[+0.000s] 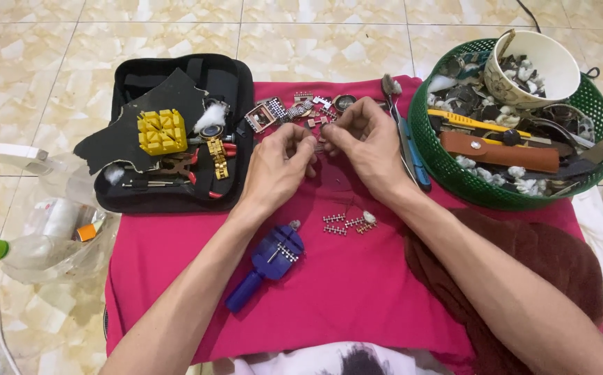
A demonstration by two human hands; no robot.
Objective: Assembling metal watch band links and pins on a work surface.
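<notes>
Nearest the camera, at 6 o'clock: a scrap of white cloth with a dark smudge (329, 361), peeking from under the bright pink fabric sheet (357, 292) spread over the tiled floor as a soft, high-contrast surface, likely so small parts show up and do not roll off. Just beyond, at 7 o'clock of the sheet's middle: a blue plastic watch-link pin remover (268, 262) lying on its side with a short silver band piece on it, parked within easy reach. At about 5 o'clock of the hands: a small cluster of loose metal watch-band links (347, 223), set aside together.

At the centre: left hand (278, 167) and right hand (365, 142) brought close together, fingertips pinched on a tiny dark watch part (319, 144) between them, too small to identify; held up off the cloth, close to the eyes, seemingly for fine alignment.

At 10 o'clock: an open black zip tool case (235, 83) holding a yellow plastic holder block (162, 131) and pliers. At 12 o'clock: scattered metal watch cases and bracelet pieces (294, 111). At 2 o'clock: a round green plastic basket (447, 167) with a white patterned cup (548, 59), a brown leather strap (499, 151) and assorted bits, corralled away from the work.
</notes>
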